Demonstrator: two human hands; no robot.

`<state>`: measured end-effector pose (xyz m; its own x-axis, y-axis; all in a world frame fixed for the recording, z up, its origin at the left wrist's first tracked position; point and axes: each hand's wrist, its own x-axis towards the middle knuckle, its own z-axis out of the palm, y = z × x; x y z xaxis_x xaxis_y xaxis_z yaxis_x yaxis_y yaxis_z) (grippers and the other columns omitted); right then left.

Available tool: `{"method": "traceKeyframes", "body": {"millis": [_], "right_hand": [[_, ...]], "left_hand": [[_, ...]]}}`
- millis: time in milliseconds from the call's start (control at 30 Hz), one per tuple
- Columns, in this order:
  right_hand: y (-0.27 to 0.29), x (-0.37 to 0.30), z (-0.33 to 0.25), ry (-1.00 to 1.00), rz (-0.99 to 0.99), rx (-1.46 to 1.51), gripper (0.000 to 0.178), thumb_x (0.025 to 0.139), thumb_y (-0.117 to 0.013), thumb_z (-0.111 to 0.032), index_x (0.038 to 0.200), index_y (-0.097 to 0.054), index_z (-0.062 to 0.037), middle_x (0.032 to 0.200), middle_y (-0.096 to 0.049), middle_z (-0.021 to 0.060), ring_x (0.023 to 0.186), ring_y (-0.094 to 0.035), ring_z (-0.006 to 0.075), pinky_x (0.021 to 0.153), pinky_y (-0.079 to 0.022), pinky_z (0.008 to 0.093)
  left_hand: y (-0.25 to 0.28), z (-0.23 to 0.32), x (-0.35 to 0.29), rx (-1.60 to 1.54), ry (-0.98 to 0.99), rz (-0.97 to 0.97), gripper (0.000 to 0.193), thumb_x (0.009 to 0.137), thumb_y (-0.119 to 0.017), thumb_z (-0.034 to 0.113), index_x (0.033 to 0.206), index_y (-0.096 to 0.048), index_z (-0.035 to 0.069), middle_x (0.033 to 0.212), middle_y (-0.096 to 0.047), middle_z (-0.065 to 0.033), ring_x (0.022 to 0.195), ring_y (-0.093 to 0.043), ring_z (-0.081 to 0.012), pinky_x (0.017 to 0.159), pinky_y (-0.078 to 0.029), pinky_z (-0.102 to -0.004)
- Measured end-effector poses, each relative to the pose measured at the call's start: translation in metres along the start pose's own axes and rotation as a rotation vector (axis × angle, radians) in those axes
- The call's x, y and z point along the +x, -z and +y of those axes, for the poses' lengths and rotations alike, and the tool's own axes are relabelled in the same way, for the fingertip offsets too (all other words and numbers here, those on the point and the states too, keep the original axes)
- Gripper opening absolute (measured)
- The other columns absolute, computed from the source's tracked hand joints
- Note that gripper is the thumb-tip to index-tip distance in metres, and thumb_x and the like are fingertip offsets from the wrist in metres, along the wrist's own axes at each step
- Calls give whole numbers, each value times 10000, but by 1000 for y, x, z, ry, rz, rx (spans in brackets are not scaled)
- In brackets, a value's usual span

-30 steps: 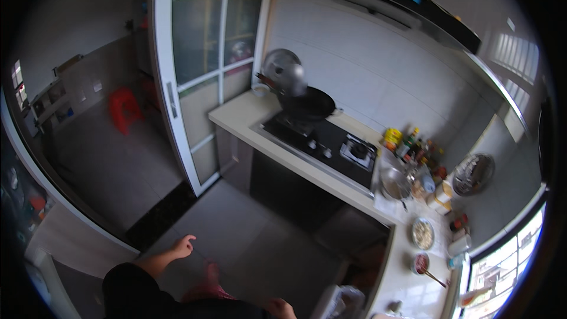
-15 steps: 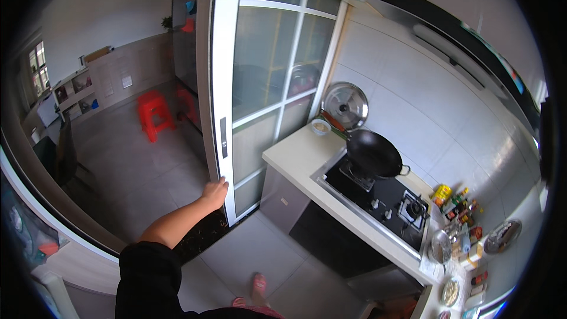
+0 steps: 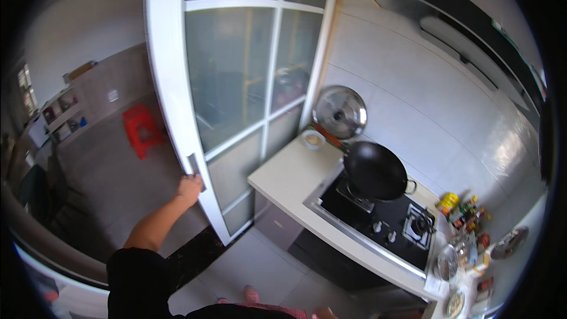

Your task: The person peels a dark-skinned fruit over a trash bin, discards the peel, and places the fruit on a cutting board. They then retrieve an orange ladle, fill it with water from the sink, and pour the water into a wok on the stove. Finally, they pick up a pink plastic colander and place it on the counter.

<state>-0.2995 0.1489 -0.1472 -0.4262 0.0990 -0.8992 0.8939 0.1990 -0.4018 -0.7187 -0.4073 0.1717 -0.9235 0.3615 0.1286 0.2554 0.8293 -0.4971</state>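
A white-framed sliding door (image 3: 234,101) with glass panes stands partly across the doorway. My left hand (image 3: 190,188) is closed on the door's front edge, at the lower end of its dark recessed handle (image 3: 193,165). The arm in a black sleeve reaches forward to it. At the bottom edge of the head view a small bit of my right hand (image 3: 323,313) shows, low beside my clothing; its fingers cannot be made out.
To the right, a counter (image 3: 277,171) bears a gas hob (image 3: 348,217) with a black wok (image 3: 375,171), a steel lid (image 3: 341,112), a small bowl (image 3: 313,139) and several bottles (image 3: 469,212). Beyond the doorway stands a red stool (image 3: 142,130). A dark threshold (image 3: 198,260) crosses the floor.
My left hand has drawn the sliding door further left across the doorway, narrowing the opening. A bit of my right hand has come into view at the bottom.
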Motion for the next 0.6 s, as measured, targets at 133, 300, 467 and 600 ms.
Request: {"method": "traceKeyframes", "body": {"millis": [133, 300, 467, 600], "right_hand": [[13, 23, -27, 123, -18, 60, 256, 853, -513, -225, 1013, -588, -41, 766, -654, 49, 654, -636, 153, 521, -489, 278], [-28, 8, -141, 83, 0, 7, 242, 853, -514, -225, 1000, -589, -48, 764, -651, 47, 652, -633, 152, 529, -489, 278], [-83, -1, -237, 162, -56, -147, 229, 853, -515, -225, 987, -589, -54, 762, -648, 46, 650, -630, 151, 536, -489, 279], [-118, -4, -275, 221, -109, -221, 219, 852, -516, -224, 977, -589, -60, 760, -646, 44, 648, -627, 150, 542, -488, 279]], "left_hand": [[-1, -1, -2, -126, 120, 14, 181, 829, -466, 152, 934, -580, 58, 751, -586, -61, 659, -592, -204, 547, -448, -349], [-5, 11, -7, -354, 184, 139, 148, 769, -493, 96, 905, -498, 36, 639, -563, -135, 594, -587, -283, 504, -465, -407], [-19, 17, -44, -85, 161, 140, 326, 737, -496, 92, 1024, -466, -61, 730, -548, -79, 630, -568, -203, 569, -412, -333], [-15, 3, -84, -466, 345, 159, 188, 795, -473, 111, 866, -551, -44, 707, -544, -102, 650, -564, -218, 568, -410, -349]]}}
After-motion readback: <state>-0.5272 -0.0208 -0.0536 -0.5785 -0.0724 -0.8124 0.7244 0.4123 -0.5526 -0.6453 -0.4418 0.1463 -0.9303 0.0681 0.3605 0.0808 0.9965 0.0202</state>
